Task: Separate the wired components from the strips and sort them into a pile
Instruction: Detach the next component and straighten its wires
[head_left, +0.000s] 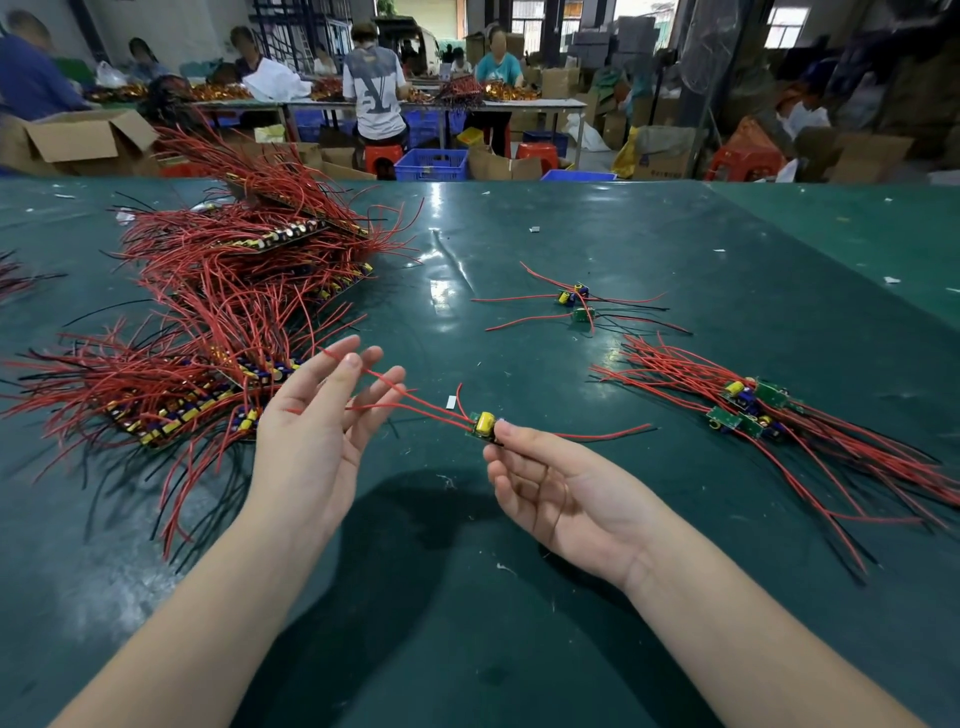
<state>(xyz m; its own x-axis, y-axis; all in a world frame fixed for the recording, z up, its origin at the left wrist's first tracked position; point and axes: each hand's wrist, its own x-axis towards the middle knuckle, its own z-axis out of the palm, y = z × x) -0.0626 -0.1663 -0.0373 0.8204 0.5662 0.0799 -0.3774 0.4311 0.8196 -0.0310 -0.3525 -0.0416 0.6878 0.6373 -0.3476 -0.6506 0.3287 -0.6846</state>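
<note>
A small green board (484, 427) with a yellow capacitor is pinched at the fingertips of the right hand (563, 496), palm turned up, low over the green table (519, 597). Its red wires (415, 402) run off toward ten o'clock and are brushed by the spread, relaxed fingers of the left hand (317, 421), by which nothing is gripped. One more red wire trails from the board toward three o'clock. So the long axis of the held piece is laid roughly from ten to three o'clock, with the board itself at the right-hand end.

The sorted pile (753, 402) of separated boards is found at two o'clock from the grip, on the right hand's side, so that hand is judged the nearer for the drop. A smaller loose cluster (576, 301) lies farther off at one o'clock. The uncut strips (218, 332), bristling with wires, are heaped at ten o'clock, beyond the left hand.
</note>
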